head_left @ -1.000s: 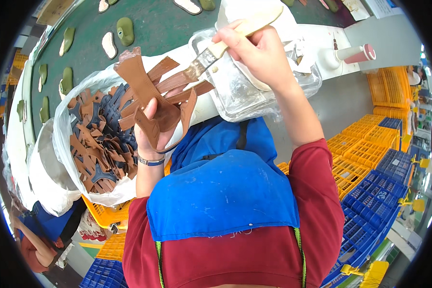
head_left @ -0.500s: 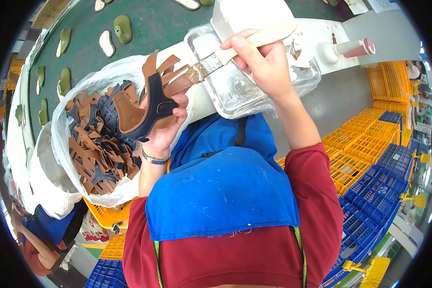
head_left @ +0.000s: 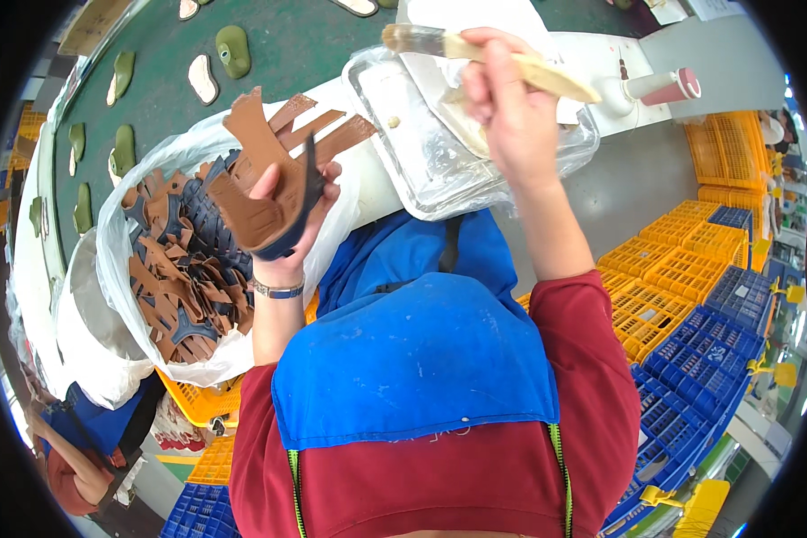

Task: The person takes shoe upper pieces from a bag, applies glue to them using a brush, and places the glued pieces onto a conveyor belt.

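One left hand [head_left: 317, 219], one right hand [head_left: 516, 117], one brush [head_left: 551, 77] and one held upper [head_left: 264, 134] were in view.
One bag [head_left: 112, 224] held a pile of uppers [head_left: 175, 296] too overlapped to count; there was one tray [head_left: 412, 170], one thin tool [head_left: 623, 67], one pink-ended cylinder [head_left: 652, 89], one wristband [head_left: 278, 290], one apron [head_left: 412, 359] and two green-edged straps [head_left: 562, 475]; six green forms [head_left: 233, 51] lay clear of the top edge, others cut by it; one pale sole [head_left: 202, 81] showed whole, at least two more partly; yellow crates [head_left: 637, 314] and blue crates [head_left: 699, 354] were stacked too densely to count; one co-worker [head_left: 72, 475] showed at lower left.
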Demonstrator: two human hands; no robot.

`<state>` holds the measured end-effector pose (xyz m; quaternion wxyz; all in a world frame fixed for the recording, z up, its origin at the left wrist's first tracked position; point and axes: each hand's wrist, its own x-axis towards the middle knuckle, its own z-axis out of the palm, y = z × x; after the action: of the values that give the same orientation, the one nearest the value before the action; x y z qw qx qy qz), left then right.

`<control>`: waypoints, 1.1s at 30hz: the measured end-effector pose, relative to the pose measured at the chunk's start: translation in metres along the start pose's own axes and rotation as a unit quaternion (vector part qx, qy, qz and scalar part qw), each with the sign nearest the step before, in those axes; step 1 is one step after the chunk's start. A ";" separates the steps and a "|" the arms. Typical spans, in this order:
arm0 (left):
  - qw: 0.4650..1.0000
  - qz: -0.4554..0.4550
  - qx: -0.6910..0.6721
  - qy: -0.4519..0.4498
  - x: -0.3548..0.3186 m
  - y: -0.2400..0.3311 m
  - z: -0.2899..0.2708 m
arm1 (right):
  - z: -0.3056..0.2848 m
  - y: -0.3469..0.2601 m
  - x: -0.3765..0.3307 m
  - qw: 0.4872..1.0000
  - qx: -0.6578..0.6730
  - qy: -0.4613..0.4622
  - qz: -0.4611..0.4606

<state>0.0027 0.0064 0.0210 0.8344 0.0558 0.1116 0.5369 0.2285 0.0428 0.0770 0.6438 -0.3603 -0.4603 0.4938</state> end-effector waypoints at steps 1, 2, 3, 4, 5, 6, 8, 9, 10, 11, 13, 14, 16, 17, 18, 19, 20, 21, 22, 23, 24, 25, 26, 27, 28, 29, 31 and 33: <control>0.992 0.018 0.108 0.056 0.002 0.003 -0.002 | 0.007 0.002 -0.001 1.000 -0.005 -0.012 0.026; 0.987 0.012 0.156 0.038 0.003 0.003 -0.003 | 0.011 0.009 -0.001 0.988 -0.120 -0.081 -0.059; 0.982 0.016 0.185 0.036 0.006 0.000 0.002 | 0.020 0.016 -0.004 0.987 -0.119 -0.089 -0.062; 0.978 0.023 0.203 0.050 0.007 -0.002 0.004 | 0.033 0.021 -0.010 0.986 -0.121 -0.102 -0.053; 0.972 0.031 0.222 0.065 0.008 -0.003 0.006 | 0.042 0.027 -0.016 0.985 -0.122 -0.117 -0.045; 0.979 0.006 0.190 0.072 0.009 -0.001 0.004 | 0.046 0.033 -0.018 0.983 -0.122 -0.134 -0.026; 0.991 -0.032 0.113 0.066 0.009 0.002 -0.007 | 0.052 0.041 -0.022 0.984 -0.093 -0.151 0.015; 0.996 -0.049 0.017 0.068 0.010 0.001 -0.008 | 0.056 0.043 -0.022 0.982 -0.089 -0.168 0.012; 0.997 -0.058 -0.022 0.034 0.008 0.000 -0.009 | 0.061 0.044 -0.023 0.989 -0.060 -0.136 0.026; 0.996 -0.068 -0.060 0.000 0.005 -0.002 -0.011 | 0.066 0.043 -0.023 0.993 -0.031 -0.104 0.042; 0.983 -0.090 -0.154 0.030 -0.005 -0.007 -0.014 | 0.072 0.044 -0.017 0.991 -0.079 -0.105 -0.005; 0.973 -0.111 -0.203 0.018 -0.012 -0.010 -0.013 | 0.070 0.051 -0.015 0.992 -0.084 -0.095 -0.024; 0.980 -0.080 -0.160 -0.085 -0.017 -0.016 -0.018 | 0.069 0.060 -0.014 0.989 -0.109 -0.089 -0.042; 0.982 -0.058 -0.137 -0.119 -0.016 -0.018 -0.019 | 0.071 0.063 -0.014 0.989 -0.109 -0.094 -0.045; 0.981 -0.058 -0.139 -0.122 -0.015 -0.017 -0.019 | 0.071 0.062 -0.017 0.985 -0.120 -0.121 -0.029; 0.992 -0.020 -0.114 -0.048 -0.011 -0.014 -0.020 | 0.071 0.062 -0.020 0.980 -0.133 -0.147 -0.013; 0.996 0.015 -0.089 0.026 -0.007 -0.012 -0.021 | 0.076 0.064 -0.022 0.975 -0.148 -0.162 -0.030; 0.993 0.051 -0.097 0.033 -0.003 -0.007 -0.017 | 0.077 0.065 -0.023 0.974 -0.156 -0.158 -0.031; 0.995 0.054 -0.066 0.054 -0.002 -0.005 -0.017 | 0.076 0.065 -0.021 0.964 -0.181 -0.175 -0.091; 0.995 0.056 -0.035 0.073 0.000 -0.003 -0.018 | 0.074 0.065 -0.020 0.948 -0.206 -0.190 -0.150; 0.992 0.081 0.014 0.095 0.002 -0.001 -0.020 | 0.074 0.061 -0.021 0.946 -0.218 -0.183 -0.153; 0.986 0.104 0.066 0.115 0.006 0.001 -0.021 | 0.073 0.056 -0.022 0.959 -0.183 -0.162 -0.142; 0.974 0.137 0.135 0.122 0.008 0.003 -0.018 | 0.069 0.050 -0.023 0.970 -0.147 -0.140 -0.133; 0.961 0.164 0.158 0.156 0.009 0.005 -0.016 | 0.064 0.045 -0.023 0.969 -0.155 -0.133 -0.137; 0.955 0.175 0.187 0.149 0.010 0.007 -0.012 | 0.057 0.039 -0.024 0.990 -0.067 -0.097 -0.080; 0.948 0.186 0.215 0.142 0.011 0.008 -0.010 | 0.051 0.032 -0.023 0.998 0.023 -0.060 -0.022; 0.938 0.199 0.250 0.132 0.013 0.008 -0.010 | 0.038 0.024 -0.014 0.998 0.002 -0.043 -0.040; 0.913 0.211 0.323 0.135 0.016 0.005 -0.003 | 0.017 0.023 -0.008 0.999 -0.023 -0.039 -0.014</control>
<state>0.0033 0.0229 0.0168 0.6148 0.2713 0.3761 0.6379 0.2048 0.0414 0.0592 0.6235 -0.3488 -0.5013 0.4882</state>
